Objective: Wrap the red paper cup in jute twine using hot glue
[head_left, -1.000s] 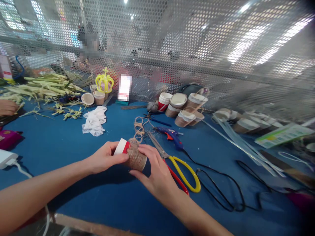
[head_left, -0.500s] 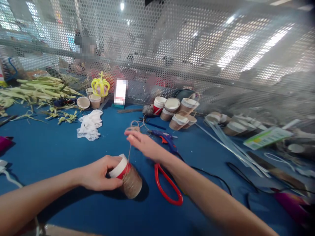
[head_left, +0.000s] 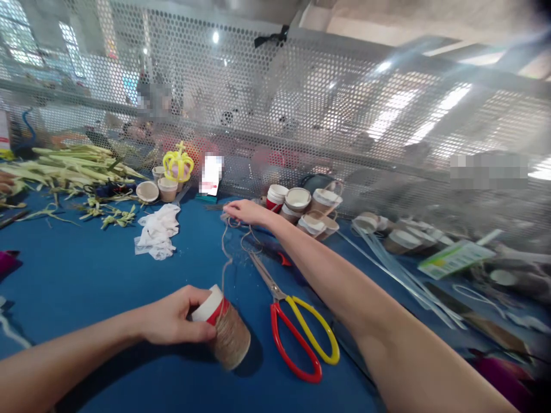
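Note:
My left hand grips the white rim of a red and white paper cup, which lies tilted above the blue table. Brown twine is wound around much of the cup's side. From the cup a loose strand runs up to my right hand, whose fingers are closed on the twine farther back. Loops of the same twine lie under and beside that hand. Scissors with one red and one yellow handle rest below my right forearm, blades partly apart.
Several cups stand at the back, some twine-wrapped. A glue gun is mostly hidden under my right arm. Crumpled white cloth, a yellow crown and dried husks lie left; clear sticks lie right. Perforated metal panel borders the back.
My right hand has moved away from the cup toward the back of the table, and the strand now hangs slack. The scissors' blades and yellow handle have come into sight. My left hand keeps its grip.

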Motion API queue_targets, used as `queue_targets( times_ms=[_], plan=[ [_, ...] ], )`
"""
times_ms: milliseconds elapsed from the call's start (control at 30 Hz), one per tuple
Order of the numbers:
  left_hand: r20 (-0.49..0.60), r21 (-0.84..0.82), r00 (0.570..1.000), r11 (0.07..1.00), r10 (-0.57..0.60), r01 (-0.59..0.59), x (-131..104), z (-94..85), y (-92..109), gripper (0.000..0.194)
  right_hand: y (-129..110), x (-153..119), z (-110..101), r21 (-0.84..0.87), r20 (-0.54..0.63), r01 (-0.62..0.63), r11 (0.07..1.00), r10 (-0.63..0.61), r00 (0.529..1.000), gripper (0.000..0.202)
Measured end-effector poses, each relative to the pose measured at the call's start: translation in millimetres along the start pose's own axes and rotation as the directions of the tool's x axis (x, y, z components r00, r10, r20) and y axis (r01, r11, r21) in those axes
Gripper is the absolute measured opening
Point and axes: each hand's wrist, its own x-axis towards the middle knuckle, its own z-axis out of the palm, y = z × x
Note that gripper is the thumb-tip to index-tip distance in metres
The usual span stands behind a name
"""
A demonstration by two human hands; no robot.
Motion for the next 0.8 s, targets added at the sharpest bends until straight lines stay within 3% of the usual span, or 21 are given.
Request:
queue_targets(
  times_ms=[67,167,267,367,467,600,800],
  plan=[
    [-0.061,-0.054,0.997,0.998,-0.042,0.039,2.2,-2.0,-3.6,0.027,-4.0,-22.9,-1.2,-0.027,-0.061,0.008,1.000,-0.010,0.998,0.021],
    [-0.241,-0.113,0.968,0.993,-0.063,0.037,6.3,-6.6,-8.6,0.025,-16.6,-78.3,5.2,-0.012,-0.138,0.017,1.000,-0.019,0.990,0.033],
    [-0.413,-0.163,0.909,0.987,-0.060,-0.009,8.9,-10.0,-11.9,0.024,-31.7,-137.8,29.1,0.018,-0.176,0.026,1.000,-0.022,0.984,0.026],
    [-0.454,-0.166,0.891,0.984,-0.021,-0.061,9.8,-10.9,-12.6,0.024,-37.4,-172.1,61.0,0.064,-0.215,0.112,0.992,-0.096,0.972,0.042],
    [-0.445,-0.153,0.895,0.987,-0.029,-0.044,10.4,-11.5,-10.9,0.025,-30.8,-176.2,85.0,0.083,-0.267,0.207,0.975,-0.178,0.947,0.044],
    [-0.440,-0.146,0.891,0.988,-0.113,0.053,11.8,-13.1,-7.8,0.038,-20.9,-168.9,97.4,0.010,-0.328,0.328,0.945,-0.307,0.893,0.043],
    [-0.443,-0.106,0.876,0.982,-0.189,0.158,12.9,-10.0,-6.5,0.029,-20.6,-175.3,98.6,-0.022,-0.287,0.314,0.949,-0.307,0.908,0.056]
  ],
)
